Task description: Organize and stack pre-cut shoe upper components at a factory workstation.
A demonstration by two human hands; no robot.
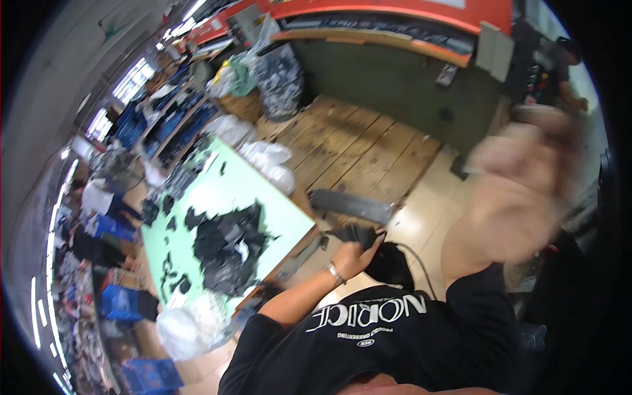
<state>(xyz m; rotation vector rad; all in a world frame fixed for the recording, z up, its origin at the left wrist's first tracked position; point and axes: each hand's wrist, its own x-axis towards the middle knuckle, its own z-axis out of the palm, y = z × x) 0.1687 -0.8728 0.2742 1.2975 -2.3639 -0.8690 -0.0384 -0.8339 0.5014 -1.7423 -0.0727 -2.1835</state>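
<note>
My left hand [352, 259], with a metal band on the wrist, is in front of my body, closed on a dark piece of cloth [355, 234] that sticks out past the fingers. Raised close to the camera at the right is my right hand [520, 158]. It is smeared by motion, so its fingers and anything in them cannot be made out. A pile of black cloth pieces [230, 250] lies on the light green tabletop [276, 227] to the left, with smaller black scraps scattered around it.
Beyond my left hand stand a grey padded bar [352, 206] and a wooden plank platform [359, 148]. White plastic bags [191, 329] sit at the table's near edge. A stuffed clear sack [280, 82], a red-edged machine [395, 13] and blue bins [151, 375] are farther off. People work at far left.
</note>
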